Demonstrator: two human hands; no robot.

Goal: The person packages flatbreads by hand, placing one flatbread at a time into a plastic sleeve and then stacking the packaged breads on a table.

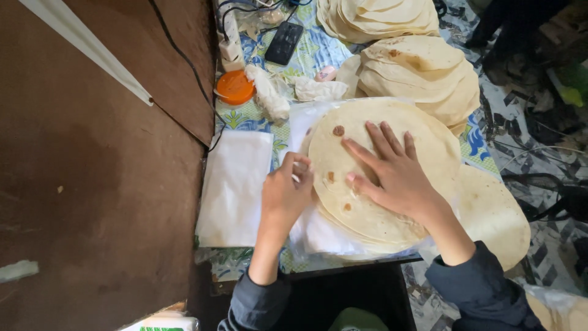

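Dark sleeves frame the view: the right hand (398, 175) lies flat, fingers spread, on the flatbread stack (383, 165) on the cloth-covered surface (245, 116). Its grip is wide, holding nothing. These rounds look thin, floppy and tearable, best lifted by the rim, where the left hand (286, 193) pinches the stack's clear plastic bag (318, 236).

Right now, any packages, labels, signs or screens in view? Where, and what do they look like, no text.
Phone: top centre on the patterned cloth, flat black rectangle, screen dark.
Clear plastic bag: under the flatbread stack that the right hand presses; left hand at its edge.
White bag pile: left of the stack, flat, rectangular.
Carton: bottom edge, white with green, mostly cut off.
Orange lid: round, no label visible.
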